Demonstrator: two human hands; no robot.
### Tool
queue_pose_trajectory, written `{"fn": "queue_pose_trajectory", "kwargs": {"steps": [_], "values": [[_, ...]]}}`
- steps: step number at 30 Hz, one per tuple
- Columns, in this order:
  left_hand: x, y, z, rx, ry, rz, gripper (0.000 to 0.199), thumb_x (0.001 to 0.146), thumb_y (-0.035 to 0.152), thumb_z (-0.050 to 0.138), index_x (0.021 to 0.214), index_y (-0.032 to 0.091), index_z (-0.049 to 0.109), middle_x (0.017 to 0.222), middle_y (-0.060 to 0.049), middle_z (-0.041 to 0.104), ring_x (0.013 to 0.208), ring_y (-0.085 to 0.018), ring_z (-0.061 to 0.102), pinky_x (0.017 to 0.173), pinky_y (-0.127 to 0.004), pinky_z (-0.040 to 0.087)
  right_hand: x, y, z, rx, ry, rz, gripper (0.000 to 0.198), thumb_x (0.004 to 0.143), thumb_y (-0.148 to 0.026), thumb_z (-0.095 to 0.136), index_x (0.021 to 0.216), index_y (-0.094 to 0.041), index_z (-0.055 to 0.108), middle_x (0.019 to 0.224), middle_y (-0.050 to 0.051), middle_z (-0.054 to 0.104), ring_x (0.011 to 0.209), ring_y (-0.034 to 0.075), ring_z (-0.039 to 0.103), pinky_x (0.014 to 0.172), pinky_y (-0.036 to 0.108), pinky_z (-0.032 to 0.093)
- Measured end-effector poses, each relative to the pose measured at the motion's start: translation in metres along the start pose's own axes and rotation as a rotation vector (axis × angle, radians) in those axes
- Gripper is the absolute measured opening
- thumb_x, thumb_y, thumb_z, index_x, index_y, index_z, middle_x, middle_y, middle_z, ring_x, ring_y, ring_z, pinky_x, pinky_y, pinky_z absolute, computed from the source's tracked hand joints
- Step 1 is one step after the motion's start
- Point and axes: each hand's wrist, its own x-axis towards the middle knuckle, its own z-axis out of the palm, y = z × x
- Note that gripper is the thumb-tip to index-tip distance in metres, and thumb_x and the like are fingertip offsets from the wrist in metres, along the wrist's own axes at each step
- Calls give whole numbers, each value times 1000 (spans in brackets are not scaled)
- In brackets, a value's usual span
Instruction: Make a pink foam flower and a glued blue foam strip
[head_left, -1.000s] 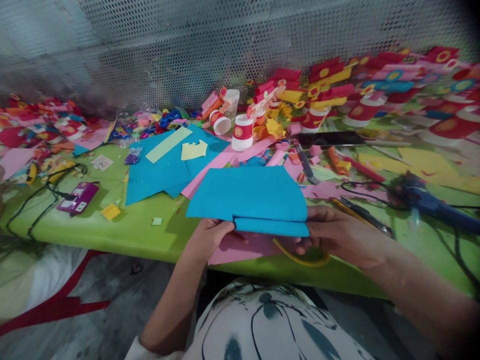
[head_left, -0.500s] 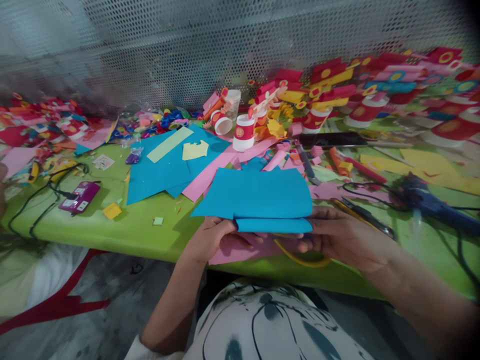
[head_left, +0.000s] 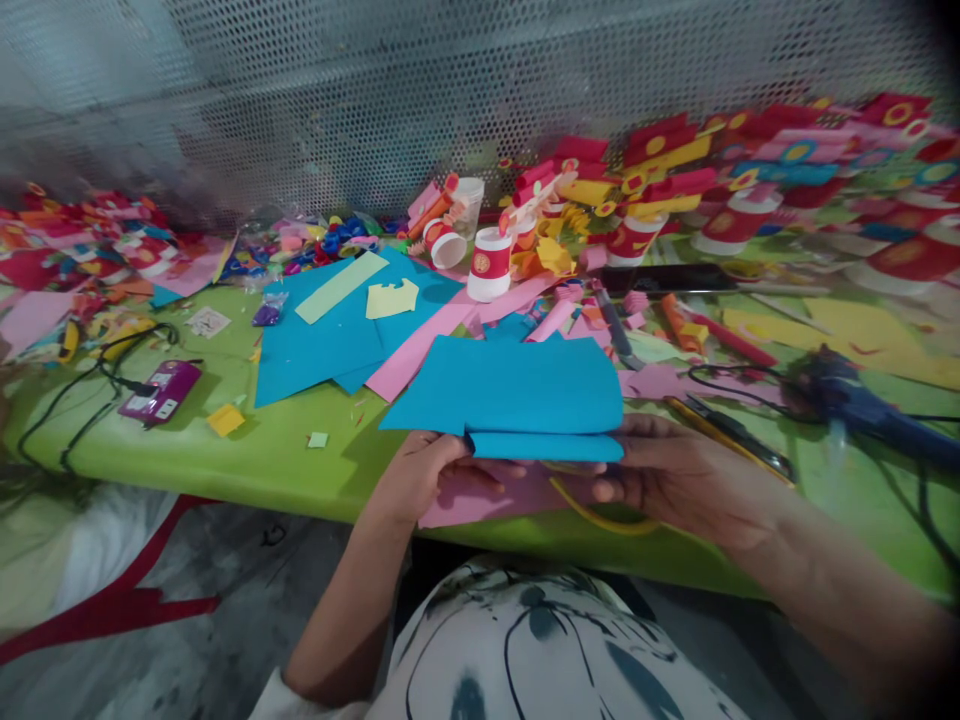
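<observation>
Between my two hands is a sheet of blue craft paper [head_left: 517,385], its near edge rolled or folded over. At the left end of the fold, my left hand [head_left: 431,475] grips the sheet, thumb near the edge and fingers underneath. My right hand [head_left: 660,465] holds the opposite end of the fold, its fingertips partly hidden by the paper. Below the sheet lies a pink paper [head_left: 487,500] at the table's front edge, with a thin yellow strip [head_left: 600,518] curving beside my right fingers.
Behind are more blue sheets [head_left: 322,345], a red and white paper cup [head_left: 490,265] and several cup-and-paper models. A purple power socket [head_left: 161,393] with cables lies left. On the right are a cutter knife [head_left: 727,437] and a blue glue gun [head_left: 862,400]. A perforated metal panel [head_left: 375,110] stands behind.
The folded near edge of the blue paper has tilted up very slightly. Both hands keep their hold, in nearly the same place.
</observation>
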Motion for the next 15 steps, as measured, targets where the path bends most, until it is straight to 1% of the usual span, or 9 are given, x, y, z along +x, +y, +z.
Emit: {"fn": "queue_pose_trajectory", "kwargs": {"steps": [4, 6, 8, 11, 13, 14, 15], "values": [[0, 0, 0, -3, -37, -3, 29, 81, 33, 60, 86, 12, 79, 87, -18, 80, 93, -35, 77, 77, -41, 61, 0, 0, -2, 33, 48, -5, 24, 55, -24, 96, 74, -22, 82, 65, 2, 73, 66, 19, 75, 55, 21, 63], [0, 2, 1, -29, -43, -5, 28, 81, 33, 61, 84, 10, 77, 87, -20, 80, 94, -37, 77, 77, -43, 61, 0, 0, -1, 44, 52, 11, 25, 55, -23, 96, 76, -22, 82, 64, 2, 72, 67, 19, 75, 56, 21, 64], [0, 3, 3, -82, -40, 8, 24, 79, 32, 62, 78, 11, 74, 85, -20, 79, 96, -39, 76, 76, -44, 61, -1, -1, 0, 51, 29, 25, 26, 56, -22, 95, 79, -21, 82, 67, 2, 72, 67, 17, 74, 58, 20, 64], [-2, 6, 4, -159, -58, 48, 19, 76, 32, 68, 70, 14, 71, 83, -16, 79, 98, -41, 76, 72, -43, 62, -1, -2, 1, 73, -31, 21, 23, 62, -19, 92, 82, -19, 82, 68, 1, 70, 64, 13, 70, 58, 18, 63], [-3, 7, 4, -157, -77, 76, 15, 71, 31, 76, 75, 17, 73, 90, -12, 79, 101, -40, 75, 73, -42, 62, -1, -2, 2, 93, -53, 24, 21, 64, -17, 90, 83, -18, 81, 68, 1, 68, 62, 11, 68, 59, 17, 63], [-4, 7, 4, -136, -87, 94, 18, 68, 29, 81, 81, 18, 75, 96, -10, 79, 103, -38, 75, 76, -42, 62, 0, -2, 2, 105, -56, 33, 22, 64, -16, 90, 83, -18, 80, 69, 1, 68, 63, 11, 68, 59, 16, 63], [-4, 7, 4, -106, -101, 113, 27, 65, 26, 85, 89, 19, 76, 102, -9, 79, 105, -37, 74, 81, -42, 62, 0, -1, 3, 121, -49, 46, 22, 64, -15, 90, 83, -18, 79, 70, 1, 68, 65, 12, 69, 60, 16, 63]]}}
